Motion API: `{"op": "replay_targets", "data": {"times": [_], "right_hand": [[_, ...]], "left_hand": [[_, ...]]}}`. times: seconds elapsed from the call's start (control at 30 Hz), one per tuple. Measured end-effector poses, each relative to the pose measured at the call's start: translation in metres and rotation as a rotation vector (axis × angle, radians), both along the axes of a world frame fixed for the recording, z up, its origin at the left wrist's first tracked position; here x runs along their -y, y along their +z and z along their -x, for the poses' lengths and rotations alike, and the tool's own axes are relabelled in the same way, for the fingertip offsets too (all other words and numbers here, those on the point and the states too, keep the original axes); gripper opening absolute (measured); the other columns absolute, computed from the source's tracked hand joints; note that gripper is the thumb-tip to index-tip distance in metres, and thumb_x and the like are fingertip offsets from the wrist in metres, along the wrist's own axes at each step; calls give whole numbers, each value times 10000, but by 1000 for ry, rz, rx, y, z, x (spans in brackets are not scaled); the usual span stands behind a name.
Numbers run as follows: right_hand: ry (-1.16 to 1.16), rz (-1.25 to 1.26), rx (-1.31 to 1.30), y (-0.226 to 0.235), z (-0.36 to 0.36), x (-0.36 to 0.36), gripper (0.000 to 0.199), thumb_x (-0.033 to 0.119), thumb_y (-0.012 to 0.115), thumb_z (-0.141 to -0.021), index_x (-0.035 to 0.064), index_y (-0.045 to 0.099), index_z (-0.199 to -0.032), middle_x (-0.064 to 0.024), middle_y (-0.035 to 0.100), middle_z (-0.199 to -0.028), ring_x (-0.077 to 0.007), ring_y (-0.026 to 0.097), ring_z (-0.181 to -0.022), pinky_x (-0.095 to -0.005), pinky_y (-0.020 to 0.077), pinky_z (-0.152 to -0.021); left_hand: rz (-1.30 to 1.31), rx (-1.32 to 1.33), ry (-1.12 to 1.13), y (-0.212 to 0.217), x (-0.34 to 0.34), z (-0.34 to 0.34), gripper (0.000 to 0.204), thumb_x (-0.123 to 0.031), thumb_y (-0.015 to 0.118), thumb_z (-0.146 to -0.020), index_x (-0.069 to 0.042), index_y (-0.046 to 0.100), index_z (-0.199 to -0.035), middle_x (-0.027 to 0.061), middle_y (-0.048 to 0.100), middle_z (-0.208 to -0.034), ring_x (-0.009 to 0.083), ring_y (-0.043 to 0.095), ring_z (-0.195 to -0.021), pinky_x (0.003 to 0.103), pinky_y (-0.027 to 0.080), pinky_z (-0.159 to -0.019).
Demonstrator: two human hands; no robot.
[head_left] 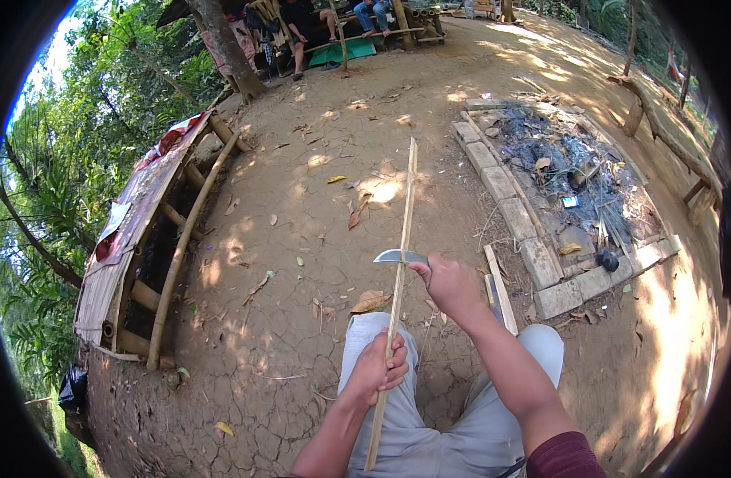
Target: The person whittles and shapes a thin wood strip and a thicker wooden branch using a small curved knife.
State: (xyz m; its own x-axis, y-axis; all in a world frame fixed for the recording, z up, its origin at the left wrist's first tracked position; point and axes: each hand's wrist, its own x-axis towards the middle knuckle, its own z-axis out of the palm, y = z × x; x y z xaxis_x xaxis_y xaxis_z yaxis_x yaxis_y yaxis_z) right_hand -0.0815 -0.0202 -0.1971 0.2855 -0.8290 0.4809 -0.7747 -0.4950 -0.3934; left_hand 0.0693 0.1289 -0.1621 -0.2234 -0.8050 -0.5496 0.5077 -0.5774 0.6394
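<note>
The person's left hand (375, 370) is gripping a long pale strip (394, 319), wood or split bamboo, with its fingers curling closed around the lower half. The right hand (451, 288) is closing round the handle of a curved knife (397, 256), its fingers wrapping the grip and its thumb lying near the base of the blade. The strip is slanting away from the lap, its near end lying over the grey trousers (540, 350) and its far end standing out above the bare dirt ground (286, 319). The blade is crossing the strip ahead of the left hand, its tip pointing left; whether the edge is biting in or only resting there, I cannot tell. The work is looking like whittling or trimming, and it is probably partway through: the strip is already showing a long, narrow form and a tapering far end, but it is staying in one piece, and how much of that shape the knife has made is not showing. What is left is likely more paring along its length. A second pale strip (502, 288) is lying on the ground by the right knee, near the close left corner of the fire pit's brick border (518, 219); whether it is finished or waiting, I cannot tell.
</note>
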Motion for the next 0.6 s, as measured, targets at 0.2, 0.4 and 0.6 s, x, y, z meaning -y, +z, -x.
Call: {"op": "replay_targets", "data": {"times": [0.2, 0.4, 0.6], "right_hand": [[-14, -55, -62, -2, 5, 4, 577, 587, 455, -968, 53, 578, -785, -177, 632, -606, -398, 653, -572, -491, 501, -485], [-77, -230, -21, 6, 19, 23, 610, 587, 398, -991, 32, 608, -846, -226, 665, -711, -445, 666, -695, -532, 515, -587], [-127, -244, -35, 0, 28, 39, 646, 589, 367, -1001, 23, 630, -833, -233, 668, -726, -450, 667, -725, -550, 510, -612]], "left_hand": [[-17, -54, 7, 1, -1, 2, 313, -350, 275, -1061, -136, 372, -855, -43, 302, -571, 52, 236, -375, 215, 216, -298], [-123, -153, -49, 4, -28, 4, 270, -297, 300, -1048, -133, 383, -850, -44, 314, -565, 50, 241, -365, 203, 211, -281], [-165, -148, -91, 17, -36, 7, 253, -272, 294, -1046, -128, 379, -856, -44, 311, -573, 47, 235, -371, 202, 203, -282]]}}
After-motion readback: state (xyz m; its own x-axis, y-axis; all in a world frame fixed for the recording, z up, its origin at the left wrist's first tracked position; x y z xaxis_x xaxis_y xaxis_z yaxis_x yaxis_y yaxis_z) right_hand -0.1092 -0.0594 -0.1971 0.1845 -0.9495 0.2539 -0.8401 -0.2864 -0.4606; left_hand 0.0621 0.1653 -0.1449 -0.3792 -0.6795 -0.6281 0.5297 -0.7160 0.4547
